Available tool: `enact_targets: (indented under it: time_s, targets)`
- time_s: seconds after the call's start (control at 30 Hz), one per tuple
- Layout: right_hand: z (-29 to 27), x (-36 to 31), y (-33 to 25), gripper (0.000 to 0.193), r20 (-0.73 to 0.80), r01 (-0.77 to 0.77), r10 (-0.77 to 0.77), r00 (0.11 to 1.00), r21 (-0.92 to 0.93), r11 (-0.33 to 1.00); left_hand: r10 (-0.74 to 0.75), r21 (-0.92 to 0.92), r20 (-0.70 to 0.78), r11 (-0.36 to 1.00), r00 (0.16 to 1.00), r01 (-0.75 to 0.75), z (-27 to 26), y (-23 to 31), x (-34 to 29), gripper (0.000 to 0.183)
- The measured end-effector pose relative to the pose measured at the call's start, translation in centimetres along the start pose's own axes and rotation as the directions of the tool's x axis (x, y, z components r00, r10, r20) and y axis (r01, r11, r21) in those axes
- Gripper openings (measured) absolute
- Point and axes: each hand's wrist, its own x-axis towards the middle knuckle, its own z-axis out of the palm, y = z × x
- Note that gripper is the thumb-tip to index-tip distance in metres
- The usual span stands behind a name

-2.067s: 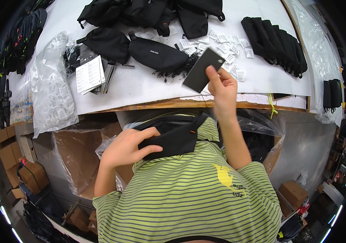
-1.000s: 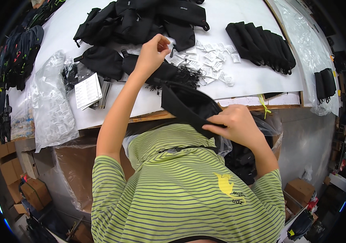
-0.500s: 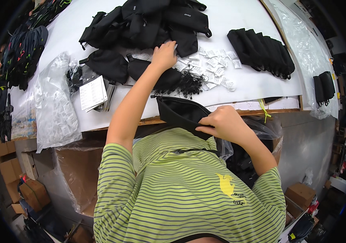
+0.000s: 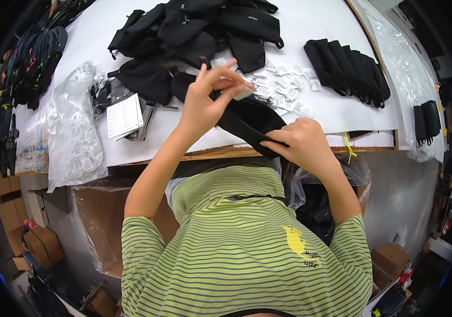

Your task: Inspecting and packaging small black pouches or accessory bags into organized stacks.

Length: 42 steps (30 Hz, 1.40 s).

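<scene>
My right hand [image 4: 306, 147] pinches the edge of a black fabric pouch [image 4: 241, 122], its mouth gaping, at the table's front edge. Above the pouch, my left hand [image 4: 204, 103] is closed, thumb and forefinger gripping a small white printed packet [image 4: 244, 94]. More such packets [image 4: 291, 84] lie scattered on the white tabletop to the right of that hand. Behind my hands is a heap of black pouches [image 4: 191, 34], and one flat pouch [image 4: 144, 79] lies left of my left hand. The far edge of the held pouch is partly covered by my left hand.
A row of overlapping black pouches [image 4: 346, 74] lies at the right. Left are a clear plastic bag of white packets [image 4: 75, 132] and a stack of printed cards [image 4: 124, 116]. Dark gear with bright cords [image 4: 33, 66] stands far left. A cardboard box [image 4: 101, 227] is under the table.
My left hand has come back from the scattered packets toward the pouch, now with a white packet in its fingers. The pouch in my right hand has lifted slightly and gapes wider.
</scene>
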Motion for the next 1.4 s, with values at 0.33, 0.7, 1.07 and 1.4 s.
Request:
enact_targets:
  time_s: [0.33, 0.7, 1.07, 1.4]
  targets:
    - [2.0, 2.4, -0.7, 0.015, -0.195, 0.046, -0.039, 0.980, 0.035, 0.998, -0.090, 0.079, -0.498, 0.986, 0.863, 0.148, -2.0, -1.2, -5.8, 0.061]
    - [6.9, 0.7, -6.3, 0.017, -0.260, -0.191, 0.640, 0.723, 0.815, 0.547, -0.759, -0.916, -0.188, 0.365, 0.624, 0.167, 1.1, 2.2, -7.7, 0.046]
    - [4.6, 3.6, -2.6, 0.021, -0.205, 0.032, 0.647, 0.734, 0.963, 0.268, -0.736, -0.715, 0.236, 0.312, 0.635, 0.626, 1.3, 4.1, -7.9, 0.036]
    - [4.3, 3.1, -2.3, 0.014, -0.436, 0.013, 0.453, 0.777, 0.731, 0.682, -0.804, -0.801, 0.122, 0.266, 0.581, 0.536, 1.9, 4.2, -7.6, 0.036]
